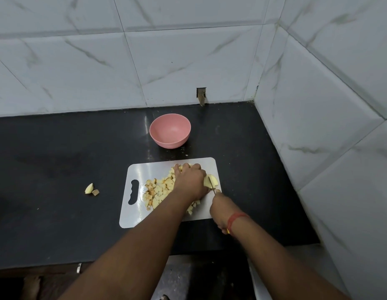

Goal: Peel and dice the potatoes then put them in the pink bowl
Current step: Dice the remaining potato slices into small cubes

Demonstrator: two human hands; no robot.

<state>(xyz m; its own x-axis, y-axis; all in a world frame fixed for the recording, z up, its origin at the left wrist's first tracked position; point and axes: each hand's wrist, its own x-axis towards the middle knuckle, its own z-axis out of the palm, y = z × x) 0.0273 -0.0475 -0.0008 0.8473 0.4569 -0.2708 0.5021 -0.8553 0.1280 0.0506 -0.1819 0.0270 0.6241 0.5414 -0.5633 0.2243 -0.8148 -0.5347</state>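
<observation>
A white cutting board (pixel 132 215) lies on the black counter. A heap of diced potato (pixel 158 191) covers its middle. My left hand (pixel 190 180) holds a peeled potato piece (pixel 211 180) down at the board's right edge, fingers curled over it. My right hand (pixel 220 210) grips a knife (pixel 212 187) whose thin blade cuts into that piece; a bit of yellow handle shows below the wrist. The pink bowl (pixel 170 131) stands behind the board with nothing in it.
Two potato scraps (pixel 91 189) lie on the counter (pixel 58 159) left of the board. White marble-look tile walls close in behind and on the right. The counter's front edge runs just below the board.
</observation>
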